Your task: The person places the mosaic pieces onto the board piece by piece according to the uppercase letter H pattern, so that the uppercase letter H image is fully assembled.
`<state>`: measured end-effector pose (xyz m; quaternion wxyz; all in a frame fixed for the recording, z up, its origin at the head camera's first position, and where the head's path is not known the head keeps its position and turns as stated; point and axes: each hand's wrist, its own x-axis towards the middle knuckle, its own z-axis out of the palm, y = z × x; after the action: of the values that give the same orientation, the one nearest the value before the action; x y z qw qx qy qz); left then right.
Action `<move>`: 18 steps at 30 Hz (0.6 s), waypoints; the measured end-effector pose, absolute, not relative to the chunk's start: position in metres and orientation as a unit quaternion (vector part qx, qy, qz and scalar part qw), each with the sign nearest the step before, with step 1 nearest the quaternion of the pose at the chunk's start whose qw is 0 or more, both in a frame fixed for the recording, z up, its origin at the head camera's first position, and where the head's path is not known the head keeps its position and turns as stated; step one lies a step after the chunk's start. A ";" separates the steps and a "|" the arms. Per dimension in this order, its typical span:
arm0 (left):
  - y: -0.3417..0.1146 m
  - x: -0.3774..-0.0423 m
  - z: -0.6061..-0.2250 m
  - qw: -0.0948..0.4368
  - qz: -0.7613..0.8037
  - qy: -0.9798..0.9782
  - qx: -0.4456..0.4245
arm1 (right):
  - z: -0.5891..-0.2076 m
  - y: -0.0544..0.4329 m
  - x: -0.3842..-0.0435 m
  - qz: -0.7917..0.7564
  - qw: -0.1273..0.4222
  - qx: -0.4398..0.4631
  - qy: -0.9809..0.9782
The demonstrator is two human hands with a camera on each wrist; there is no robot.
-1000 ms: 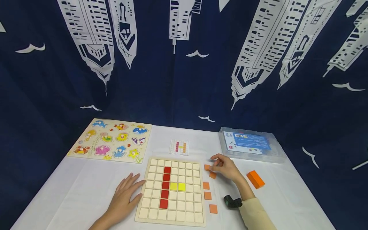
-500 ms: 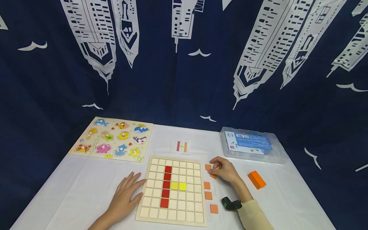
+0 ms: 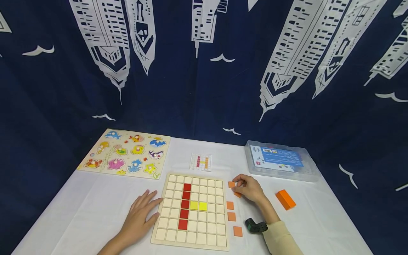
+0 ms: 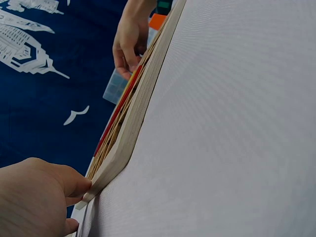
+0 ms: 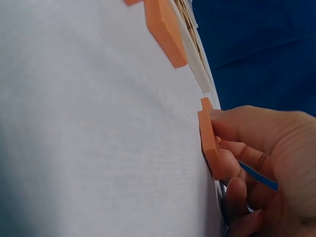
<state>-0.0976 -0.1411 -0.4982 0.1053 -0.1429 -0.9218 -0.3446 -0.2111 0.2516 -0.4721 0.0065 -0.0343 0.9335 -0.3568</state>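
In the head view, my left hand [image 3: 137, 216] lies flat with fingers spread, fingertips at the left edge of the wooden grid board [image 3: 163, 209]. The left wrist view has a finger against the board's side [image 4: 131, 140]. The board holds a column of several red tiles [image 3: 185, 204] and two yellow tiles [image 3: 203, 206]. Right of it, my right hand [image 3: 250, 188] bends over two orange tiles. Its thumb and fingertips pinch the nearer orange tile [image 5: 209, 145], close to the white cloth. The farther orange tile [image 3: 231, 184] shows between thumb and index finger.
Three more orange tiles [image 3: 231, 216] lie along the board's right side. An orange block [image 3: 285, 199] and a clear plastic case [image 3: 280, 161] are farther right. Behind the board is a pattern card [image 3: 200, 162]; a sea-animal puzzle [image 3: 125, 153] lies at back left.
My right hand has come down slightly onto the nearer orange tile, its thumb now covering part of it. The left hand stays at the board; the head view has shifted a little.
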 end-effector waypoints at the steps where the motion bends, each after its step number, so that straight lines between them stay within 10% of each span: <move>1: -0.141 -0.097 -0.498 0.109 -0.344 -0.921 -0.144 | -0.472 0.252 -0.211 -0.357 0.007 -0.034 0.933; 18: -0.143 -0.098 -0.502 0.119 -0.341 -0.921 -0.148 | -0.461 0.253 -0.206 -0.415 0.017 -0.047 0.908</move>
<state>-0.0981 -0.1427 -0.5017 0.1186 -0.1485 -0.9208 -0.3406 -0.2063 0.2534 -0.4610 0.0166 -0.0475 0.9083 -0.4152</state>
